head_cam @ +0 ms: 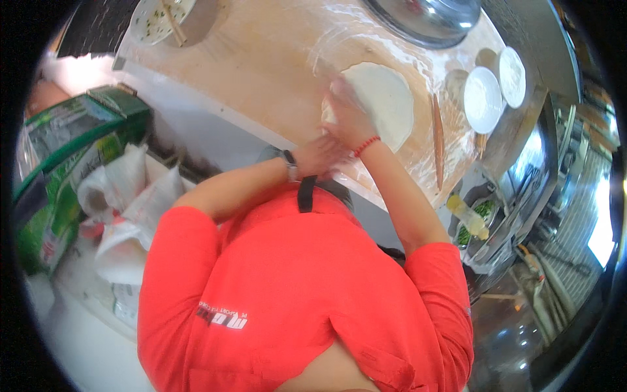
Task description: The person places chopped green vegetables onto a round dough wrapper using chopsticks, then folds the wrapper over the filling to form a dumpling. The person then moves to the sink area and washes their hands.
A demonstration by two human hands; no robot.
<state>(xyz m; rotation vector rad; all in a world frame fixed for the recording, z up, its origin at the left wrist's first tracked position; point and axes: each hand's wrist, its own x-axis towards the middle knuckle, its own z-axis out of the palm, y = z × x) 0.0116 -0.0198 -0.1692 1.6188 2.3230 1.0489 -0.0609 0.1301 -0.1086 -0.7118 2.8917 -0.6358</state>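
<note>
A round, flat sheet of dough [389,105] lies on the floured wooden board [254,73] before me. My right hand [348,115], with a red bead bracelet at the wrist, is over the dough's left edge and blurred by motion. A pale patch, perhaps dough, shows beside its fingers; whether they grip it is unclear. Near the board's front edge is my left hand [323,156], a watch on its wrist. It lies close by the right wrist, and its blurred fingers are partly hidden. To the right of the dough rests a slim wooden rolling pin [437,142] with tapered ends.
A shiny metal basin or lid [431,22] sits at the back. Two white bowls [482,100] stand far right, near a yellowish squeeze bottle [468,216] and chopped greens [485,209]. Back left is a bowl with chopsticks [159,22]. Plastic bags [142,206] fill the left side.
</note>
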